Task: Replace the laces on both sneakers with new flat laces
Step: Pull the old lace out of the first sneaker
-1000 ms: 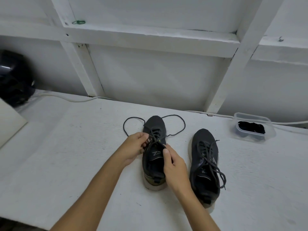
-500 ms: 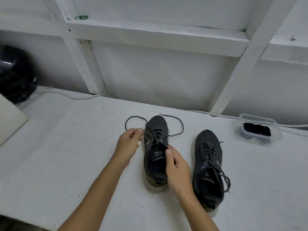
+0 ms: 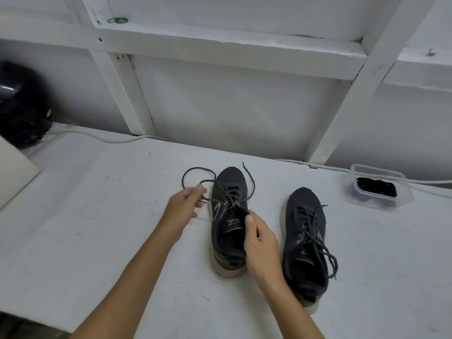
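Two dark sneakers stand on the white table, toes pointing away from me. The left sneaker [image 3: 230,216] has its dark lace [image 3: 195,171] loosened, one end looping on the table to its left. My left hand [image 3: 184,206], blurred, pinches that lace just left of the shoe. My right hand [image 3: 260,243] grips the right side of the shoe's opening near the tongue. The right sneaker [image 3: 304,238] stays laced, with loose ends trailing toward its heel.
A clear plastic tub [image 3: 381,189] with dark laces inside sits at the back right. A white cable [image 3: 102,139] runs along the wall. A black helmet [image 3: 19,106] and a pale board [image 3: 14,172] lie at the far left.
My left hand has drawn away to the left from the eyelets, pulling the lace out sideways. The right hand has kept its hold on the shoe.
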### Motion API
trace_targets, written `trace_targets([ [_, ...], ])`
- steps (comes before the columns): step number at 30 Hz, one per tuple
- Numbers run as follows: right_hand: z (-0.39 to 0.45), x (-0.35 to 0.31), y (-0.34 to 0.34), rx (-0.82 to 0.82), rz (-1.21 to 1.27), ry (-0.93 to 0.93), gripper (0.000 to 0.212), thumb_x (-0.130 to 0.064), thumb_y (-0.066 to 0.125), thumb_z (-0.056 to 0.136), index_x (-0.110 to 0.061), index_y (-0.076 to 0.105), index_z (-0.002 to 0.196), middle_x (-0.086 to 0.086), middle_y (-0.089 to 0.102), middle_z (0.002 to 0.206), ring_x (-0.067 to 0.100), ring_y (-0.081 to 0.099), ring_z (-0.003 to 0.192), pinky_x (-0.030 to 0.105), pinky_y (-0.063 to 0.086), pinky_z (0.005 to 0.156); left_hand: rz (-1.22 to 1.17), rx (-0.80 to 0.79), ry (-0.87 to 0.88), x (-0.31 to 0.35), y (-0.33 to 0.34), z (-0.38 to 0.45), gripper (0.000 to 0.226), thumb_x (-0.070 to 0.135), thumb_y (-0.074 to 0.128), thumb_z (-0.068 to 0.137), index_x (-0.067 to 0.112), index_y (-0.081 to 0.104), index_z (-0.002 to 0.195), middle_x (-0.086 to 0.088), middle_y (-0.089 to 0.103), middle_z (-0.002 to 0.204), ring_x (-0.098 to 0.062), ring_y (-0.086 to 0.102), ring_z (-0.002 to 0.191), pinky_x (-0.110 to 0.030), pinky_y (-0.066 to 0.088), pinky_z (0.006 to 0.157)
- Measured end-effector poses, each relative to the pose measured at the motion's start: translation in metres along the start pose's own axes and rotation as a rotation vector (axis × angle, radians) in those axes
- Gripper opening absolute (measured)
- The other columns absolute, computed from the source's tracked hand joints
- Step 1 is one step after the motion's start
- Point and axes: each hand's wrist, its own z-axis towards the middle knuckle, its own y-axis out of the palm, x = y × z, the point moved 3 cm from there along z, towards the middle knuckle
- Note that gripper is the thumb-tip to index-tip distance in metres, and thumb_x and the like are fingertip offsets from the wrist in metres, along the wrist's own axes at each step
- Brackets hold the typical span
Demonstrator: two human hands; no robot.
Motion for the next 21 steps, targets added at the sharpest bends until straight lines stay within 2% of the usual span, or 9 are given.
trace_targets([
  [2,0.0,-0.002,0.0,0.01,-0.005,-0.014,0.032,-0.025,0.039,0.109,-0.022,0.07,0.102,-0.007,0.071,0.097,0.008,0.063,0.097,0.024,0.047,0.085,0.114,-0.216,-0.012,-0.009,0.013,-0.012,0.022,0.052,0.064,0.092,0.035,0.075,0.1,0.011,0.074,0.1,-0.008,0.067,0.092,-0.022,0.051,0.072],
  [4,0.001,-0.001,0.0,0.013,-0.003,-0.015,0.032,-0.025,0.039,0.109,-0.022,0.07,0.103,-0.006,0.072,0.099,0.01,0.064,0.099,0.027,0.049,0.089,0.121,-0.245,0.112,-0.011,0.023,-0.018,0.009,0.041,0.071,0.089,0.037,0.077,0.094,0.015,0.075,0.099,0.0,0.067,0.088,-0.011,0.049,0.068],
  [7,0.002,0.003,0.001,0.0,-0.009,0.0,0.033,-0.029,0.039,0.109,-0.017,0.069,0.116,-0.001,0.071,0.117,0.015,0.061,0.115,0.037,0.048,0.103,0.1,-0.027,0.224,-0.007,0.025,-0.016,0.011,0.037,0.068,0.092,0.032,0.074,0.083,0.016,0.072,0.084,0.002,0.065,0.079,-0.01,0.046,0.067],
  [10,0.003,0.006,0.002,0.002,-0.025,0.014,0.038,-0.032,0.039,0.108,-0.012,0.065,0.128,0.005,0.067,0.131,0.02,0.056,0.127,0.044,0.041,0.113,-0.13,0.313,0.098,-0.007,0.013,-0.01,0.017,0.038,0.059,0.098,0.029,0.067,0.085,0.011,0.066,0.078,-0.006,0.06,0.077,-0.026,0.047,0.069],
  [11,0.003,0.007,0.001,0.005,-0.027,0.016,0.039,-0.032,0.039,0.108,-0.011,0.065,0.128,0.006,0.066,0.131,0.02,0.056,0.127,0.045,0.041,0.113,-0.183,0.318,0.06,-0.008,0.011,-0.009,0.018,0.039,0.058,0.098,0.028,0.067,0.086,0.009,0.065,0.08,-0.009,0.059,0.078,-0.028,0.046,0.069],
  [15,0.002,0.003,0.001,0.015,-0.008,-0.014,0.031,-0.028,0.039,0.109,-0.019,0.069,0.108,-0.004,0.072,0.106,0.012,0.063,0.105,0.034,0.049,0.095,0.02,-0.183,0.071,-0.012,0.03,-0.019,0.019,0.051,0.067,0.085,0.037,0.075,0.094,0.011,0.073,0.093,0.0,0.066,0.084,-0.017,0.05,0.069],
  [16,0.001,0.002,0.0,0.011,-0.004,-0.017,0.031,-0.027,0.039,0.109,-0.021,0.069,0.104,-0.005,0.072,0.101,0.011,0.063,0.1,0.032,0.049,0.091,0.032,-0.209,0.117,-0.014,0.033,-0.021,0.014,0.047,0.07,0.086,0.038,0.076,0.094,0.012,0.074,0.095,0.001,0.067,0.087,-0.015,0.052,0.071],
  [18,0.002,0.003,0.0,0.006,-0.008,-0.018,0.032,-0.029,0.039,0.109,-0.018,0.069,0.108,-0.007,0.071,0.105,0.014,0.063,0.105,0.035,0.049,0.096,-0.001,-0.072,0.175,-0.015,0.032,-0.018,0.007,0.038,0.07,0.091,0.035,0.076,0.088,0.017,0.073,0.086,0.003,0.066,0.08,-0.013,0.05,0.069],
  [21,0.002,0.005,0.001,0.008,-0.013,-0.014,0.035,-0.031,0.039,0.108,-0.014,0.068,0.117,-0.01,0.067,0.109,0.016,0.061,0.114,0.04,0.046,0.107,-0.267,0.313,0.086,-0.013,0.015,-0.011,0.016,0.038,0.061,0.098,0.03,0.069,0.085,0.02,0.065,0.07,0.0,0.059,0.073,-0.021,0.047,0.064],
])
